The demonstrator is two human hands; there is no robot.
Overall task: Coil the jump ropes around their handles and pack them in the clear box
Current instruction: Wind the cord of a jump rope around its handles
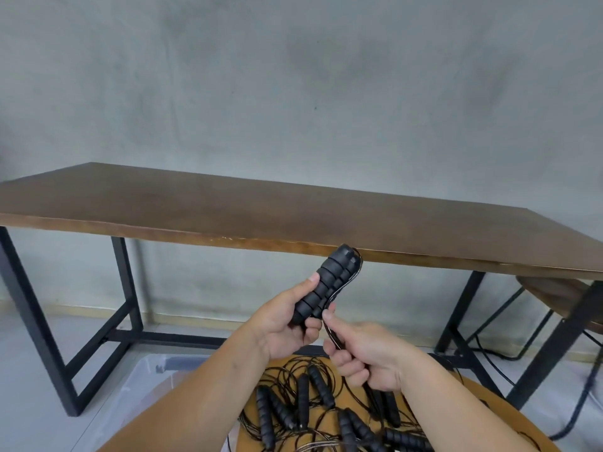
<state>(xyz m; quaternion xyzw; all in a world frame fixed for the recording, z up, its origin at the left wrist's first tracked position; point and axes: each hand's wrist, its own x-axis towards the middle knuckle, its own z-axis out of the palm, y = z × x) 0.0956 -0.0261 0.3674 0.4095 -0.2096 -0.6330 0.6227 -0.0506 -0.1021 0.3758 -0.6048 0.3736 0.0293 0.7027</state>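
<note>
While the left hand [287, 324] grips a pair of black ribbed handles [326, 285] upright, just below the long bench's [293, 210] front edge, the right hand [365, 357] pinches the thin cord [330, 331] right beside them, fingers curled tight on it. So both hands are closed on the one rope. The cord runs up along the handles and loops over their top end. It looks light, thin and springy, the sort that will uncoil if tension drops, so I'd say the hold belongs close to the handles, cord kept taut, with the ribbed foam giving good purchase. Below the handles, a tangle of more ropes [326, 409] lies heaped on a round wooden top [489, 406], cords crossing one another; pulling one free could drag others. Left of that heap, on the floor, sits the clear box [146, 383]; I see no rope in the part of it that shows. Right of the handles, a stool [554, 291] is tucked under the bench.
</note>
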